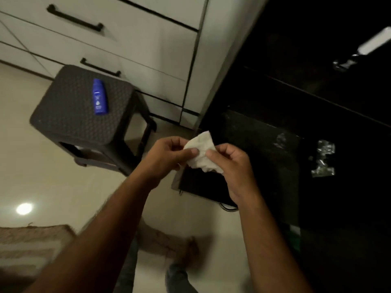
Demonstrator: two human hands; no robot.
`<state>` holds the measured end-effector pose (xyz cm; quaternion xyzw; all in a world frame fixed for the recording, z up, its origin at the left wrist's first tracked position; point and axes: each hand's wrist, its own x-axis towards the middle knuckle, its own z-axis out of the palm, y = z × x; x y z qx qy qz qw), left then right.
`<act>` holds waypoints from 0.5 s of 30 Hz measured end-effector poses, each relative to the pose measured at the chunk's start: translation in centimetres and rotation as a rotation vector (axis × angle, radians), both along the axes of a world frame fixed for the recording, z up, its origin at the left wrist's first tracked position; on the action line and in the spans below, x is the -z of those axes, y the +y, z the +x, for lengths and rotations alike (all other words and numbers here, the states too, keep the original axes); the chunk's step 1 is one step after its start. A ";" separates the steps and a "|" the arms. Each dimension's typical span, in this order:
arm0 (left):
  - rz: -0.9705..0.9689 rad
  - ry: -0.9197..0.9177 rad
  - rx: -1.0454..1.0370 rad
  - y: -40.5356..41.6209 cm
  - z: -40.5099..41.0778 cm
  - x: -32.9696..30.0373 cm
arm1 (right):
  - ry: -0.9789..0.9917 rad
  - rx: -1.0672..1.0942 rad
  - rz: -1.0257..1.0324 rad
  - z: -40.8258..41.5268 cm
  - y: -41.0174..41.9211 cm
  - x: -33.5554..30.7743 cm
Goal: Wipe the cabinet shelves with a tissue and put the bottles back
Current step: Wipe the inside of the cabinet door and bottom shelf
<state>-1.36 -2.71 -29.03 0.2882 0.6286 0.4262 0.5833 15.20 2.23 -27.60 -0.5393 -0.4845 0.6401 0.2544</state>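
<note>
A crumpled white tissue [202, 152] is held between both hands in the middle of the view. My left hand [169, 154] pinches its left edge with thumb and fingers. My right hand [233, 166] pinches its right side. Both hands hover in front of the dark cabinet [296, 106], whose shelves are too dark to make out. A blue bottle [99, 97] lies on its side on top of a dark woven stool [69, 121] to the left, well away from both hands.
White drawers with black handles [75, 17] stand behind the stool. A shiny crumpled wrapper [323, 158] sits inside the dark cabinet at right. A rug [27, 248] lies at the lower left on the pale floor. My feet [186, 252] are below.
</note>
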 end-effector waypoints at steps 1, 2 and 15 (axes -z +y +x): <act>0.006 0.001 0.016 0.1 1.8 -0.2 | 0.014 0.038 -0.004 1.8 -0.3 -0.3; 0.008 0.007 0.027 0.1 3.4 -0.3 | 0.025 0.078 -0.008 3.4 -0.5 -0.3; 0.132 0.489 0.214 1.8 13.3 3.3 | -0.544 0.620 0.330 18.4 -1.5 5.3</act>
